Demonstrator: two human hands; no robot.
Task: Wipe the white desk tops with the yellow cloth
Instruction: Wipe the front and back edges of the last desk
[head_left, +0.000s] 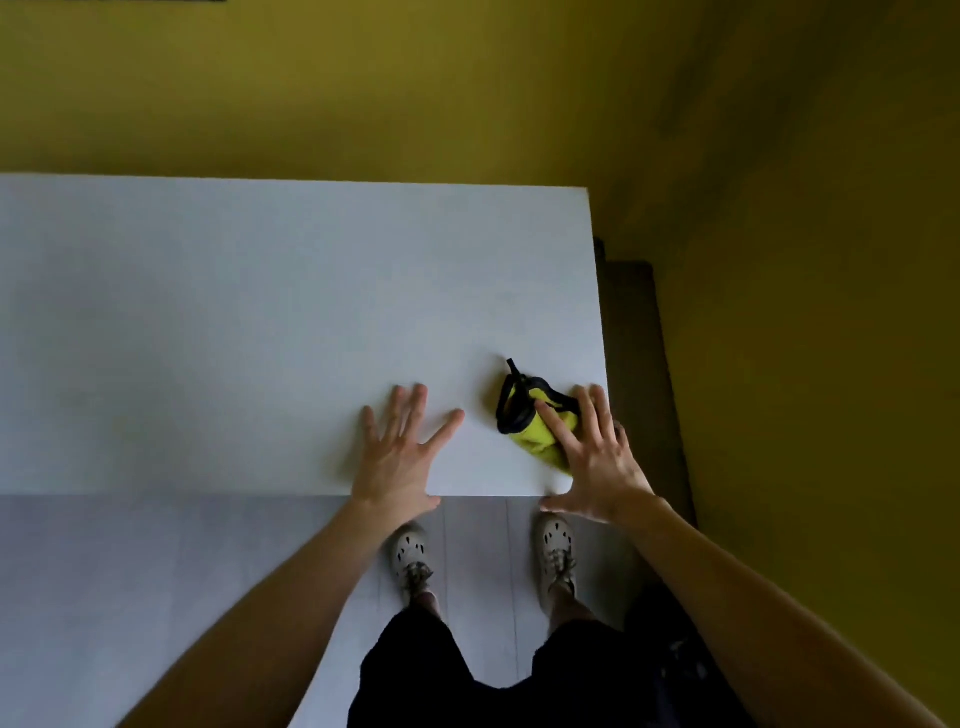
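the person's left hand (397, 457) lies flat, fingers spread, on the flat white desk top (234, 322). the right hand (597, 457) presses straight fingers on the crumpled black-edged yellow cloth (532, 421) near the desk's right front corner.

Your left hand (400, 457) lies palm-down on the flat white rectangular desk top (208, 338), just inside its near edge. Its fingers are straight and spread, and it holds nothing. Your right hand (597, 457) lies palm-down near the desk top's near right corner. Its straight, spread fingers rest on the crumpled yellow cloth with black trim (535, 436), and its thumb lies along the near edge. Your bare left forearm (260, 597) and bare right forearm (753, 587) converge toward that edge.
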